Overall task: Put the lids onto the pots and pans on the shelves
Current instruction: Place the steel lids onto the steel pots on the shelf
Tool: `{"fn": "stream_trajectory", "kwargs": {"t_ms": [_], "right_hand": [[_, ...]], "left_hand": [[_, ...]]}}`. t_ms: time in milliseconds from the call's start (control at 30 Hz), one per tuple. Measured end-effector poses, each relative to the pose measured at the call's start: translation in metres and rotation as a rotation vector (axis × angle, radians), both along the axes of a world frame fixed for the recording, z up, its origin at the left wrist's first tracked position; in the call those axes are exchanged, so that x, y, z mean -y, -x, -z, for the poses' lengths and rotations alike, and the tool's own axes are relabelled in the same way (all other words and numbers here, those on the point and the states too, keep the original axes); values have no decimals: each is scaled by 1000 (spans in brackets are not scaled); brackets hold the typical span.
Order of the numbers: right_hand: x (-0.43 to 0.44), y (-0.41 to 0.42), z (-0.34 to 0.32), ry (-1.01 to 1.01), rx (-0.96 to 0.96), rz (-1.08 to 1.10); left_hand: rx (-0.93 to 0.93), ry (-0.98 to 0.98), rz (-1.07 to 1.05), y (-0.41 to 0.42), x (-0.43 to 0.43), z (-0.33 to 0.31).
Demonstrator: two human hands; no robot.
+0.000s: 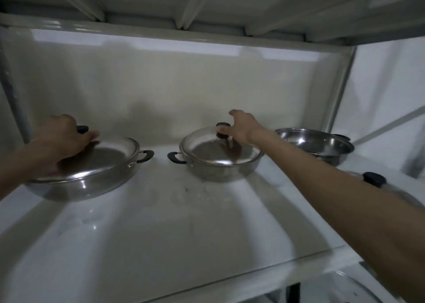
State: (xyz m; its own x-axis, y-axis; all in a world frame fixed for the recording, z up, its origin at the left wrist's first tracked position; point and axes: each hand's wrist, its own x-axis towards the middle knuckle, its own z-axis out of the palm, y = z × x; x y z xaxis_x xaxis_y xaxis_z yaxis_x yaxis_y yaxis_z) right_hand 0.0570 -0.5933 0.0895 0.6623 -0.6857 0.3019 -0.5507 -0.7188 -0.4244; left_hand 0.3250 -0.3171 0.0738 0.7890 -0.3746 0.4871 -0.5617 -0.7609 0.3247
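Three steel pans stand on a white shelf (161,233). A steel lid (108,157) lies slightly tilted on the left pan (92,185); my left hand (62,137) is closed around its black knob. The middle pan (220,173) carries a glass lid (202,150). My right hand (241,127) is at that lid's black knob, thumb touching it and fingers spread apart. The right pan (322,146), at the back right, has no lid. Another lid (407,196) with a black knob lies at the right edge, partly hidden by my right forearm.
The shelf above hangs low over the pans. A white back panel closes the rear, and an upright post (338,91) stands at the right. The front half of the shelf is bare. A lower shelf shows at the bottom right.
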Motion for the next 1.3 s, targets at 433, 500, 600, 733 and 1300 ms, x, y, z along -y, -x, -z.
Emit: {"fn": "stream_trajectory", "kwargs": {"t_ms": [433, 500, 600, 733, 1300], "right_hand": [[35, 259, 16, 32, -542, 659], [48, 274, 34, -12, -570, 645], [57, 286, 52, 10, -405, 620], [65, 300, 59, 0, -209, 571], [136, 235, -40, 126, 226, 391]], "left_hand": [[142, 142, 679, 249, 40, 4], [40, 117, 777, 275, 67, 12], [-20, 123, 907, 309, 105, 26], [-114, 90, 888, 334, 147, 46], [-363, -42, 899, 406, 202, 88]]}}
